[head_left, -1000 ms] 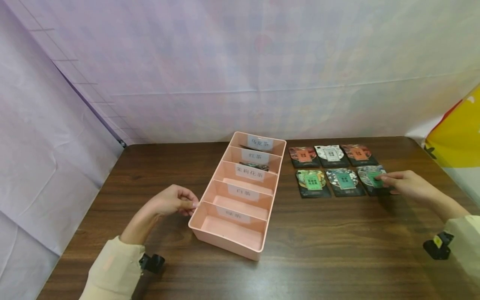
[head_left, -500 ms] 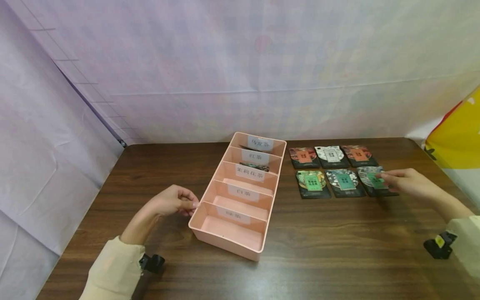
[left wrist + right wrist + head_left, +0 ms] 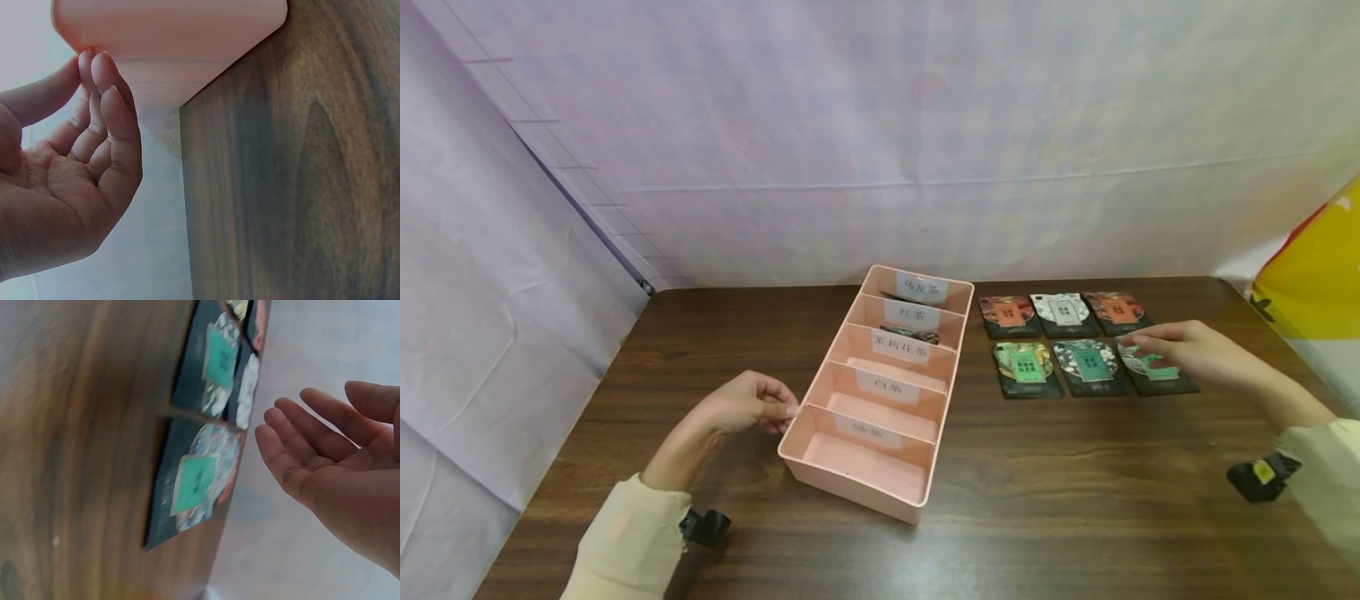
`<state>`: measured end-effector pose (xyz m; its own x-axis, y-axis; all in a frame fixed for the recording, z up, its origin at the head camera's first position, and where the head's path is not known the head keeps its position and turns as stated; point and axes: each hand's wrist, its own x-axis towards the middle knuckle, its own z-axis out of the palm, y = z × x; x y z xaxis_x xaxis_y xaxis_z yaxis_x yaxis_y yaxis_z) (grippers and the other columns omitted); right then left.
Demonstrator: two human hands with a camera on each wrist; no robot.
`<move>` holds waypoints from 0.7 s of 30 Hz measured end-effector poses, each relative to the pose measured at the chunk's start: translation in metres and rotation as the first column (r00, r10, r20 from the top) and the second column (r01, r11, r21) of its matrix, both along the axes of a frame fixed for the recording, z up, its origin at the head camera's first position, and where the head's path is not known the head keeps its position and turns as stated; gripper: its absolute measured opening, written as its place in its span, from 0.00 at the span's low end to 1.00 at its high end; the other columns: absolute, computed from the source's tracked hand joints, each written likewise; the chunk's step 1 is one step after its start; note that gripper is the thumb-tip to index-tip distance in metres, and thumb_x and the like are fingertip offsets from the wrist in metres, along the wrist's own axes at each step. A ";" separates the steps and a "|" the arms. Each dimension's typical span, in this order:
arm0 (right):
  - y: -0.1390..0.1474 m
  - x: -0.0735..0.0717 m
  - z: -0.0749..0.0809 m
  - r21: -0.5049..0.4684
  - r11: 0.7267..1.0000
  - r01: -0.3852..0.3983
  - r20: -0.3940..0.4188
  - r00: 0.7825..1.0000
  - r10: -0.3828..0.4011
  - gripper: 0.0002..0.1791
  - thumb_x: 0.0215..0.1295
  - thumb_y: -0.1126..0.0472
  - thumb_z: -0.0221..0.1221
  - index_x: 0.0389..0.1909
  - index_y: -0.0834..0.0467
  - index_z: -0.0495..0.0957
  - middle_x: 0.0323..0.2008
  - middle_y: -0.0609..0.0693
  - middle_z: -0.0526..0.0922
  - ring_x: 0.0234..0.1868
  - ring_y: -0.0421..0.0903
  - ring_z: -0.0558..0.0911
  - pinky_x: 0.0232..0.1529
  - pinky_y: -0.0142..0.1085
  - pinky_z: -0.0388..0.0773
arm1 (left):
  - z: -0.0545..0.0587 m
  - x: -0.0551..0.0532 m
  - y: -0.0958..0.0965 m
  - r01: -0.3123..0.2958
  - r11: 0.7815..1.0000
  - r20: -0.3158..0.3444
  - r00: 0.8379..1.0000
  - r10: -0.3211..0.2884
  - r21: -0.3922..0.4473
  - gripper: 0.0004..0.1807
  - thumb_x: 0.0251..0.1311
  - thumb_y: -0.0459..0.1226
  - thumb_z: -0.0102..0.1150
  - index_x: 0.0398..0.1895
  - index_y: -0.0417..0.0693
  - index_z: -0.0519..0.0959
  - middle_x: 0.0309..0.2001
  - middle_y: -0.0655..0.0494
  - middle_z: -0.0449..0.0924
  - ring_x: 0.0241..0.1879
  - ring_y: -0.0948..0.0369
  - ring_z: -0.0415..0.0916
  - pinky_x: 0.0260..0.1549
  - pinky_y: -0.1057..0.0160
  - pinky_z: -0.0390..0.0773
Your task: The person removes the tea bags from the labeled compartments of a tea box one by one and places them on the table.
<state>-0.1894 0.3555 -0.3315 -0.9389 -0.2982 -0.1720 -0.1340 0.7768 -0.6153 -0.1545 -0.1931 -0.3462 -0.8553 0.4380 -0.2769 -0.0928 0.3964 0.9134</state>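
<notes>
A pink divided box (image 3: 850,493) stands on the table, its several compartments marked with white paper labels. At its left rim my left hand (image 3: 751,402) pinches the edge between thumb and fingertips, as the left wrist view also shows. Above the front-right tea sachet (image 3: 1172,379), which has a green label, hovers my right hand (image 3: 1197,354). The right wrist view shows its fingers (image 3: 312,434) loosely bent, holding nothing, apart from the sachets. Beside that sachet lie a teal-labelled sachet (image 3: 1090,368) and a bright green-labelled one (image 3: 1028,371).
Behind them lie a white sachet (image 3: 1064,315) and two red-orange sachets, one at the left (image 3: 1009,317) and one at the right (image 3: 1117,313). Dark sachets (image 3: 910,333) stand in the box's rear compartments. A pale curtain (image 3: 880,150) hangs behind the wooden table (image 3: 1045,517).
My right hand has lifted off the front-right sachet and shifted slightly left and back, its fingers spreading. The sachet stays on the table. My left hand keeps its place at the box.
</notes>
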 end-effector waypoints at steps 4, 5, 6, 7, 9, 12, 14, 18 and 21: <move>-0.011 -0.001 0.005 -0.024 1.000 -0.018 -0.005 1.000 0.018 0.26 0.72 0.54 0.40 0.57 0.72 0.65 0.52 0.73 0.70 0.48 0.65 0.74 0.42 0.50 0.75 | 0.001 0.000 0.001 -0.005 1.000 0.001 1.000 0.005 -0.005 0.07 0.56 0.24 0.53 0.32 0.21 0.73 0.20 0.54 0.76 0.21 0.65 0.73 0.24 0.65 0.77; -0.014 -0.002 0.007 -0.029 0.999 -0.016 0.000 1.000 0.016 0.26 0.72 0.54 0.40 0.58 0.72 0.65 0.52 0.72 0.70 0.48 0.65 0.74 0.42 0.49 0.75 | 0.001 0.001 0.001 -0.006 1.000 0.001 1.000 0.006 -0.006 0.07 0.56 0.24 0.53 0.32 0.21 0.73 0.21 0.54 0.76 0.21 0.64 0.73 0.24 0.65 0.77; -0.017 -0.002 0.008 -0.039 0.999 -0.019 0.001 1.000 0.019 0.26 0.72 0.54 0.40 0.58 0.72 0.65 0.52 0.72 0.70 0.49 0.65 0.73 0.43 0.49 0.75 | 0.002 0.001 0.001 -0.007 1.000 0.000 1.000 0.007 -0.007 0.07 0.56 0.24 0.53 0.32 0.21 0.74 0.21 0.54 0.76 0.21 0.64 0.73 0.24 0.65 0.77; -0.020 -0.003 0.009 -0.045 0.999 -0.023 0.004 1.000 0.023 0.26 0.73 0.54 0.40 0.58 0.72 0.64 0.53 0.72 0.69 0.50 0.65 0.72 0.44 0.49 0.74 | 0.002 0.001 0.001 -0.009 1.000 0.001 1.000 0.009 -0.008 0.07 0.56 0.24 0.53 0.32 0.21 0.74 0.21 0.54 0.76 0.21 0.64 0.73 0.24 0.65 0.77; -0.026 -0.004 0.012 -0.050 0.998 -0.026 0.014 1.000 0.027 0.27 0.73 0.53 0.40 0.59 0.72 0.63 0.54 0.72 0.68 0.52 0.66 0.71 0.45 0.51 0.73 | 0.002 0.001 0.001 -0.010 1.000 0.001 1.000 0.010 -0.008 0.07 0.56 0.24 0.53 0.32 0.21 0.74 0.21 0.53 0.76 0.21 0.64 0.74 0.24 0.65 0.77; -0.035 -0.006 0.016 -0.052 0.998 -0.025 0.027 0.999 0.026 0.27 0.72 0.53 0.40 0.60 0.71 0.63 0.55 0.71 0.68 0.53 0.66 0.70 0.46 0.53 0.72 | 0.003 0.001 0.001 -0.009 1.000 -0.003 1.000 0.009 -0.011 0.07 0.56 0.24 0.53 0.33 0.21 0.74 0.21 0.53 0.76 0.21 0.64 0.74 0.25 0.64 0.77; -0.041 -0.008 0.018 -0.049 0.999 -0.024 0.033 0.999 0.026 0.27 0.72 0.52 0.41 0.60 0.69 0.64 0.55 0.71 0.67 0.53 0.65 0.70 0.46 0.52 0.72 | 0.003 0.002 0.001 -0.008 1.000 -0.003 1.000 0.008 -0.009 0.07 0.56 0.24 0.53 0.33 0.21 0.73 0.21 0.53 0.76 0.21 0.64 0.74 0.24 0.64 0.77; -0.054 -0.011 0.022 -0.056 0.997 -0.045 0.025 0.999 0.046 0.26 0.72 0.52 0.42 0.59 0.68 0.65 0.54 0.69 0.69 0.52 0.63 0.72 0.46 0.50 0.73 | 0.003 0.002 0.002 -0.002 1.000 -0.007 1.000 0.002 0.001 0.07 0.56 0.24 0.53 0.33 0.20 0.73 0.21 0.54 0.77 0.21 0.65 0.74 0.24 0.65 0.77; -0.062 -0.013 0.025 -0.061 0.996 -0.068 0.011 0.998 0.069 0.25 0.71 0.52 0.42 0.59 0.68 0.66 0.53 0.68 0.70 0.50 0.62 0.74 0.46 0.49 0.74 | 0.003 0.002 0.003 0.003 1.000 -0.011 1.000 -0.003 0.006 0.07 0.56 0.24 0.53 0.33 0.20 0.73 0.21 0.53 0.77 0.21 0.65 0.74 0.24 0.65 0.77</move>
